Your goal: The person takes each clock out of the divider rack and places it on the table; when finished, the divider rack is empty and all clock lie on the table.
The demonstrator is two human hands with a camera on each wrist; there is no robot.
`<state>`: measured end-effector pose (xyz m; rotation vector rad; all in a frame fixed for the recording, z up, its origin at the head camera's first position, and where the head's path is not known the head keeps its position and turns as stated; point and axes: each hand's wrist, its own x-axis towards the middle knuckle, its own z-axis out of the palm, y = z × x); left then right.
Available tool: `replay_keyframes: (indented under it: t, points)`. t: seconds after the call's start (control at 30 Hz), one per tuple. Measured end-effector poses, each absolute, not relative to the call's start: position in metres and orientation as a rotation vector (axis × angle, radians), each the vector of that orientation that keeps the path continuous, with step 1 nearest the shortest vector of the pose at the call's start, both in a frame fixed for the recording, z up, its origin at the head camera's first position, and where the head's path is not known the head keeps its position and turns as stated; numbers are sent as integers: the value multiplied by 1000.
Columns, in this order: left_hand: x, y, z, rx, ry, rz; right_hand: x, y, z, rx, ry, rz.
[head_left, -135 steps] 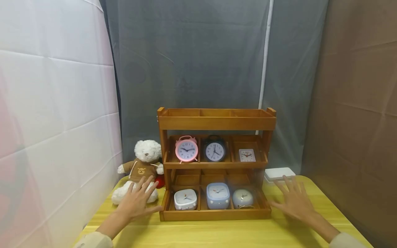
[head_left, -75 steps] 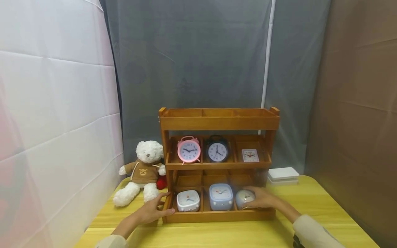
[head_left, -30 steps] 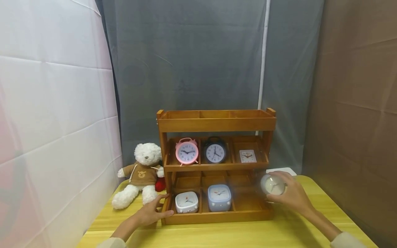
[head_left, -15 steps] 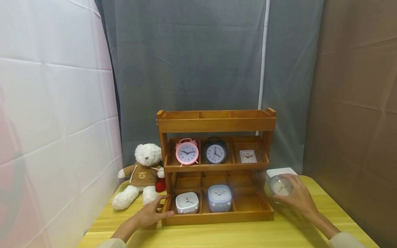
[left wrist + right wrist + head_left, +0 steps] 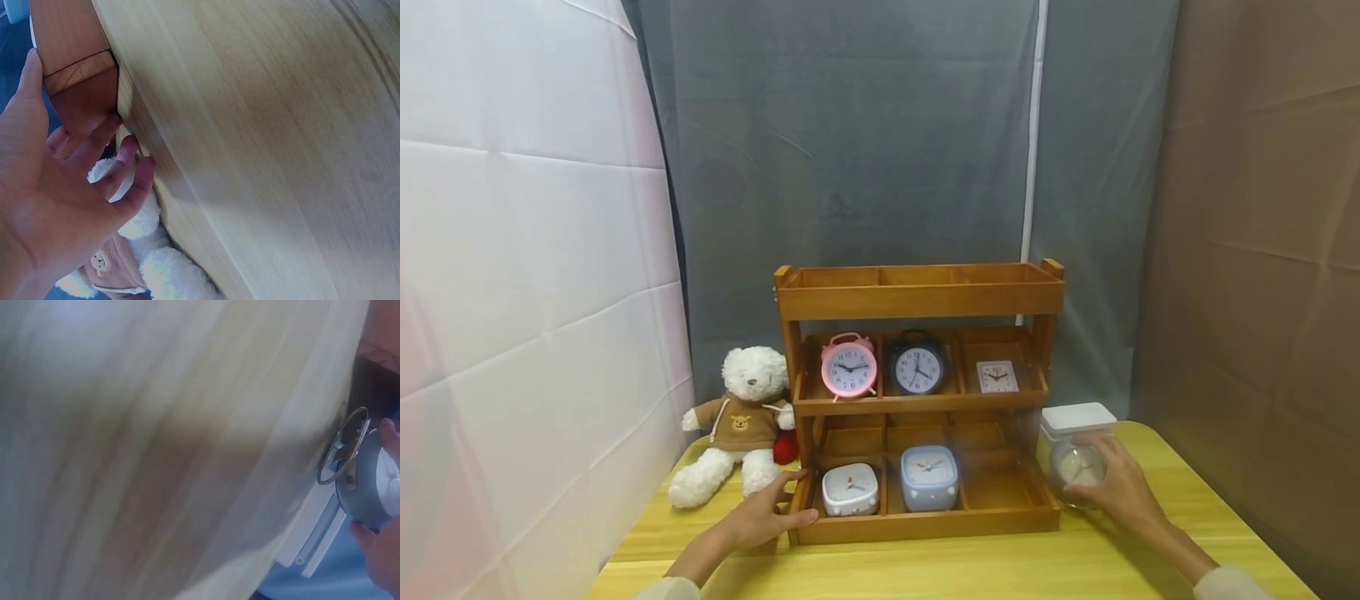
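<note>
My right hand (image 5: 1126, 492) grips a small round grey alarm clock (image 5: 1077, 468) between thumb and fingers, right of the wooden rack and low over the table. In the right wrist view a thin wire loop stand (image 5: 342, 447) sticks out from the clock's base. My left hand (image 5: 762, 512) holds the lower left corner of the wooden rack (image 5: 925, 527), thumb at the front and fingers along the side. A white rounded clock (image 5: 850, 492) and a blue one (image 5: 929, 480) sit in the bottom tier; its right compartment is bare.
On the middle tier stand a pink twin-bell clock (image 5: 848, 370), a black clock (image 5: 918, 372) and a small square white clock (image 5: 997, 377). A teddy bear (image 5: 747, 425) sits left of the rack. Behind my right hand is a white box (image 5: 1079, 417).
Both hands were spread and holding nothing. My left hand has taken the rack's corner. My right hand has lifted the round clock from the bottom right compartment, carried it right and lowered it.
</note>
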<state>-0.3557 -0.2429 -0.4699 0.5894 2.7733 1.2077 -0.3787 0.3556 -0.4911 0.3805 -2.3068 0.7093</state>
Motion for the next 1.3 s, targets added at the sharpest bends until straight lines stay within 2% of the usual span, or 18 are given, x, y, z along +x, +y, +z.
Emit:
replay_keyframes:
  t: [0.77,1.3]
  points:
    - [-352,-246,-464,580,2782,1208,-351,358,-491,590,-2270,560]
    - [-350,-242,-465,588,2770,1219,-383,359,-481,674,-2141,664]
